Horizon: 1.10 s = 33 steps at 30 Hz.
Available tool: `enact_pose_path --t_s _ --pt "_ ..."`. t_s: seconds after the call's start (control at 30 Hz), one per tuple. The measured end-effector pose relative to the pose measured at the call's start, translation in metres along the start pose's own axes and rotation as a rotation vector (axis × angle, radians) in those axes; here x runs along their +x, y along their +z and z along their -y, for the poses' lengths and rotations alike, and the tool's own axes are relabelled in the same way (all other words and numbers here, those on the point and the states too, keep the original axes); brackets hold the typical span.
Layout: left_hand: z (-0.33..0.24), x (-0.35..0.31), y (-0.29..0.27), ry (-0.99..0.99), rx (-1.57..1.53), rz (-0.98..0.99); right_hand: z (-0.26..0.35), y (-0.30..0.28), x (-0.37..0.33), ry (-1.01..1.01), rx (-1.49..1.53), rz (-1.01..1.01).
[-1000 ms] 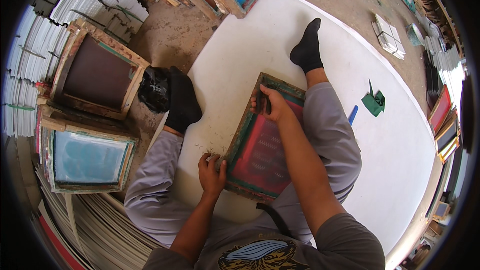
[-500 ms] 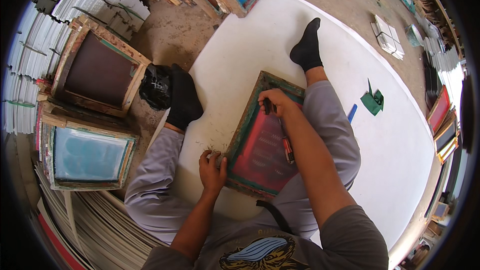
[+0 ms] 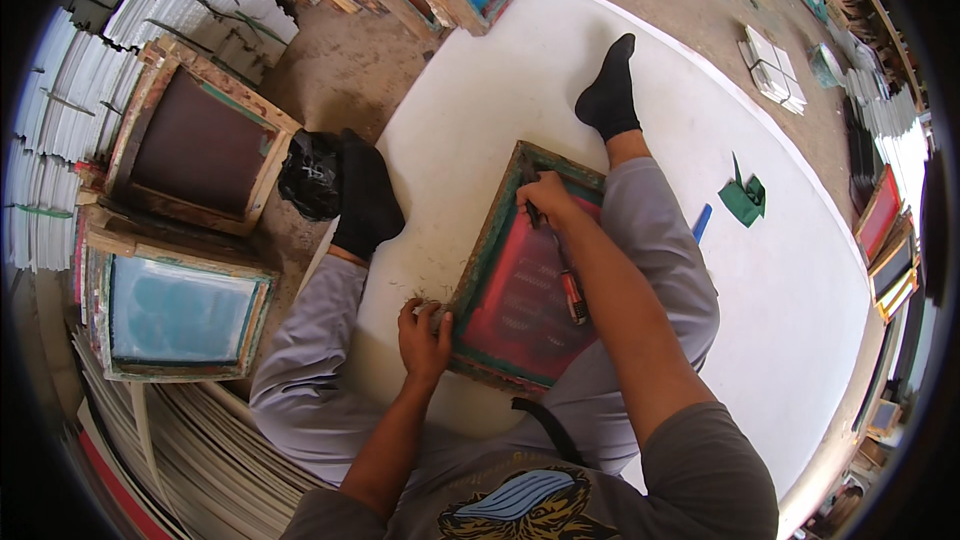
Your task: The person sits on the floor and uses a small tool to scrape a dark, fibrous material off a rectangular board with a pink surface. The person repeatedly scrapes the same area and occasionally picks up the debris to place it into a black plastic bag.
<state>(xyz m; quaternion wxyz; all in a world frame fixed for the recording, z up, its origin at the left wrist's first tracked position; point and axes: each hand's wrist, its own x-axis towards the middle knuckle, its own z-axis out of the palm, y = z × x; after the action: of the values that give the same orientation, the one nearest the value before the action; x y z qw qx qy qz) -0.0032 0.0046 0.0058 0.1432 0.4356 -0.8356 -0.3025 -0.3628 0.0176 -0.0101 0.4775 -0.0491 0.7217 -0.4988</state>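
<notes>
Both our hands work the red screen frame (image 3: 528, 285): left hand (image 3: 422, 338) pinches its near-left edge, right hand (image 3: 545, 200) grips a tool (image 3: 562, 262) at its far corner.

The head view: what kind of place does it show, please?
Probably a screen-printing workshop. The person sits on a white sheet on the floor, working on a wooden-framed mesh screen; more framed screens lie nearby, beside stacks of white sheets.
</notes>
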Motion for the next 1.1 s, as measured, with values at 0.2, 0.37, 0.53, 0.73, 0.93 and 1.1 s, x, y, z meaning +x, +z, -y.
enact_pose_path --t_s 0.2,0.37,0.53,0.73,0.93,1.1 --pt "0.003 0.002 0.003 0.041 -0.009 -0.028 -0.024 -0.007 0.023 -0.219 -0.346 -0.189" --pt "0.004 0.009 -0.003 -0.058 -0.091 -0.039 -0.024 0.019 -0.030 -0.297 -0.582 -0.006" --pt "-0.014 0.046 0.000 -0.473 -0.767 0.090 -0.028 0.072 -0.102 -0.417 -0.734 0.413" --pt "0.007 0.055 -0.010 -0.693 -1.001 0.106 -0.029 0.115 -0.145 -0.188 -1.007 0.622" --pt "0.042 0.034 -0.016 -0.479 -0.588 0.024 -0.046 0.114 -0.142 -0.238 -0.897 0.740" --pt "0.031 0.019 -0.016 -0.074 -0.008 -0.111 -0.050 0.093 -0.121 -0.121 -0.699 0.688"
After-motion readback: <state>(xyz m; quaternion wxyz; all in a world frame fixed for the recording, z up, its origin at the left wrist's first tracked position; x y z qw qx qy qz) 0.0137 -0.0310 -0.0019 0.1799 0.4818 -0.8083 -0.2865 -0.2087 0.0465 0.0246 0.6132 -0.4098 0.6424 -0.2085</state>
